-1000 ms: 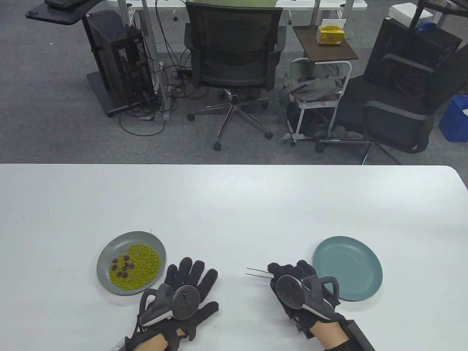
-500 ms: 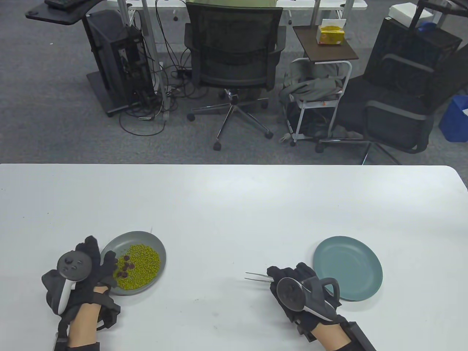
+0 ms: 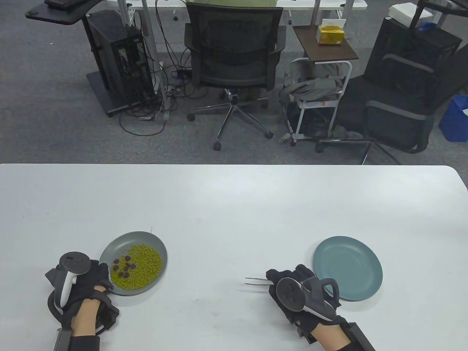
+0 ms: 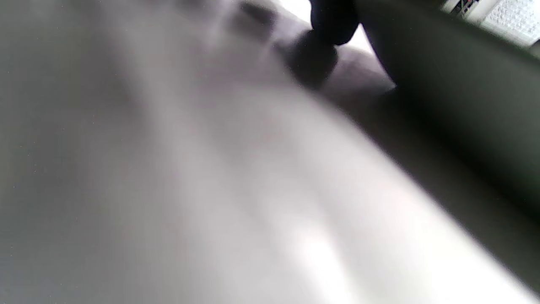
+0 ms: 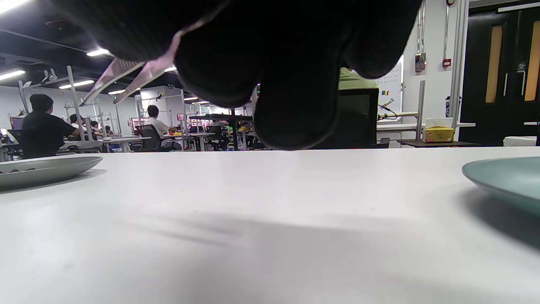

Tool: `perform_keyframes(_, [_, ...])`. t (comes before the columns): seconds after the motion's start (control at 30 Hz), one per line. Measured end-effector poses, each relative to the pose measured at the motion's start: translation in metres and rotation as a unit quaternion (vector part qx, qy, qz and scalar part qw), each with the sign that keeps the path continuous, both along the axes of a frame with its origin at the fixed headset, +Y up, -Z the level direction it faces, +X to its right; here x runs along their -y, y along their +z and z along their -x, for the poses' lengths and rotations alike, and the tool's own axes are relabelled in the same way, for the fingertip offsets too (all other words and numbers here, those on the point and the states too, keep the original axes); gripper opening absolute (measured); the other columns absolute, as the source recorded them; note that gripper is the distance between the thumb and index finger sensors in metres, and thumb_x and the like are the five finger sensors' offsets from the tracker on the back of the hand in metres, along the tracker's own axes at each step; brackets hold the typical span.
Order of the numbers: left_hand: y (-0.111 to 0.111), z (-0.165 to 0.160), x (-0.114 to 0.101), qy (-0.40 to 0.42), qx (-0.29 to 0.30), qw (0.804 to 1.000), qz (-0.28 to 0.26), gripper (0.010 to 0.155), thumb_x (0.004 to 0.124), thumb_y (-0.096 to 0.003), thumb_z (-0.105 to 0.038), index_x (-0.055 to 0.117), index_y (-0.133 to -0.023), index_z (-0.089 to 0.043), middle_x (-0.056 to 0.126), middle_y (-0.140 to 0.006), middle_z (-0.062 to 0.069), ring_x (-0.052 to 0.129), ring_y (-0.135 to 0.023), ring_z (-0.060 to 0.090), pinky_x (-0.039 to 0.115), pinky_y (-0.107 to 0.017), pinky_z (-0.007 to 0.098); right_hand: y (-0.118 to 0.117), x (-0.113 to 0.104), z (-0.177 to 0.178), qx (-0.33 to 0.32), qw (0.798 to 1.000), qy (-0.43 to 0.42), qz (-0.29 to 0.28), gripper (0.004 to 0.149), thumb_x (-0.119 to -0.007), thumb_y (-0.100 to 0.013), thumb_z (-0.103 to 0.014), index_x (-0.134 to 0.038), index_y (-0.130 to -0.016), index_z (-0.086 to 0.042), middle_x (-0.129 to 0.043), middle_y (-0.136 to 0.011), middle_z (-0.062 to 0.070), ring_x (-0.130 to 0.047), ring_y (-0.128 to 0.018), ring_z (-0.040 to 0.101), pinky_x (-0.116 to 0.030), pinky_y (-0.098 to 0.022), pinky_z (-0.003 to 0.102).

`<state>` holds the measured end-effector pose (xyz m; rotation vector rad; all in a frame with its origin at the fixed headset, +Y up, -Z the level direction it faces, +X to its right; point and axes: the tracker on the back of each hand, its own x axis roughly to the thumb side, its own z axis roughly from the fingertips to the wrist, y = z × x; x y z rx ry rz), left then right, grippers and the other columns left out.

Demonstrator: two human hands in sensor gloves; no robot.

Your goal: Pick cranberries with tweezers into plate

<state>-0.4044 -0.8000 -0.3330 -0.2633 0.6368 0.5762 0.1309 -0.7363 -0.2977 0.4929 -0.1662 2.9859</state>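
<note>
The right hand (image 3: pixel 298 292) rested low on the white table (image 3: pixel 234 204), its fingers curled around the tweezers (image 3: pixel 257 280), whose two thin metal prongs stuck out to the hand's left with their tips apart and nothing between them. In the right wrist view the same prongs (image 5: pixel 122 80) showed as a narrow open V coming out from under the dark gloved fingers (image 5: pixel 291 97), raised above the tabletop. Just to the right of that hand, touching or nearly touching its far edge, lay the teal plate (image 3: pixel 347 268), bare inside; its rim (image 5: pixel 502 177) showed at the right of the right wrist view. Well off to the right hand's left sat the grey plate (image 3: pixel 153 243), holding a heap of green beans (image 3: pixel 144 268) with the dark red cranberries (image 3: pixel 123 267) gathered on the side of the heap nearest the left hand. The left hand (image 3: pixel 82 281) was at that plate's near left rim, its fingers at the edge of the dish; whether they pinched the rim or only rested against it could not be told from the table view. The left wrist view was blurred, showing only a dark fingertip (image 4: pixel 333 21) by a dark curved shape and pale table beneath.
</note>
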Motion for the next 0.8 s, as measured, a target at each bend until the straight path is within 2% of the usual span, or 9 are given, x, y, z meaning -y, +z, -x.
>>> perform_keyframes(0.1, [0.0,-0.002,-0.001,0.009,-0.005,1.0,-0.019,0.046,0.069,-0.0493,-0.049,0.068,-0.087,-0.023,0.035,-0.111,0.0,0.022,-0.107,0.035,0.025,-0.079,0.056,-0.001,0.0,-0.001,0.003,1.0,-0.001,0.001,0.052,-0.067,-0.037,-0.051,-0.066,-0.086,-0.034,-0.085,-0.066,-0.015,-0.096,-0.063,0.011,-0.06,-0.073,0.047])
perform_keyframes(0.2, [0.001,-0.003,-0.013,-0.023,-0.013,0.998,-0.064,0.044,0.07,-0.0477,-0.049,0.071,-0.083,-0.022,0.064,-0.101,0.002,0.055,-0.101,0.032,0.049,-0.076,0.054,-0.001,-0.001,-0.002,0.004,1.0,0.0,0.002,0.052,-0.068,-0.037,-0.051,-0.066,-0.086,-0.035,-0.086,-0.066,-0.015,-0.096,-0.063,0.011,-0.06,-0.073,0.047])
perform_keyframes(0.3, [0.004,0.0,-0.025,-0.028,-0.018,0.995,-0.089,0.042,0.071,-0.0467,-0.052,0.074,-0.081,-0.027,0.085,-0.088,0.001,0.088,-0.084,0.028,0.079,-0.061,0.047,-0.001,-0.001,-0.002,0.005,1.0,0.001,0.002,0.051,-0.068,-0.037,-0.051,-0.067,-0.086,-0.035,-0.086,-0.065,-0.015,-0.096,-0.063,0.011,-0.06,-0.073,0.047])
perform_keyframes(0.4, [0.007,0.004,-0.027,0.005,-0.035,0.994,-0.107,0.044,0.07,-0.0469,-0.051,0.072,-0.082,-0.025,0.094,-0.075,0.003,0.108,-0.061,0.021,0.094,-0.043,0.04,-0.001,-0.001,-0.003,0.005,1.0,0.0,0.001,0.051,-0.069,-0.037,-0.051,-0.067,-0.086,-0.034,-0.086,-0.065,-0.015,-0.096,-0.062,0.011,-0.06,-0.073,0.047])
perform_keyframes(0.5, [0.008,0.008,-0.02,0.069,-0.044,0.99,-0.113,0.045,0.067,-0.0484,-0.05,0.064,-0.084,-0.023,0.099,-0.064,-0.002,0.114,-0.049,0.017,0.098,-0.036,0.036,-0.001,-0.001,-0.003,0.004,1.0,0.0,0.0,0.051,-0.069,-0.037,-0.051,-0.068,-0.086,-0.034,-0.087,-0.064,-0.015,-0.097,-0.061,0.01,-0.06,-0.073,0.047])
perform_keyframes(0.67, [0.008,0.004,-0.008,0.179,-0.053,0.972,-0.139,0.051,0.06,-0.0502,-0.048,0.049,-0.094,-0.024,0.086,-0.075,-0.001,0.115,-0.048,0.02,0.097,-0.037,0.036,-0.001,-0.002,-0.005,0.008,1.0,-0.004,0.0,0.051,-0.069,-0.037,-0.051,-0.068,-0.086,-0.034,-0.087,-0.064,-0.015,-0.097,-0.061,0.01,-0.06,-0.073,0.047])
perform_keyframes(0.73, [0.006,-0.005,-0.003,0.253,-0.023,0.956,-0.149,0.054,0.058,-0.0509,-0.05,0.045,-0.097,-0.025,0.08,-0.081,0.0,0.113,-0.049,0.018,0.096,-0.039,0.036,-0.002,-0.003,-0.008,0.013,1.0,-0.008,-0.002,0.051,-0.069,-0.037,-0.051,-0.068,-0.086,-0.034,-0.087,-0.064,-0.015,-0.097,-0.061,0.01,-0.06,-0.073,0.047])
perform_keyframes(0.8, [0.002,-0.025,-0.003,0.33,0.005,0.928,-0.172,0.057,0.058,-0.0506,-0.052,0.044,-0.099,-0.025,0.078,-0.082,0.001,0.112,-0.049,0.019,0.094,-0.039,0.038,-0.004,-0.008,-0.013,0.022,0.999,-0.02,-0.015,0.051,-0.069,-0.037,-0.051,-0.068,-0.085,-0.034,-0.087,-0.063,-0.015,-0.097,-0.06,0.01,-0.06,-0.073,0.047])
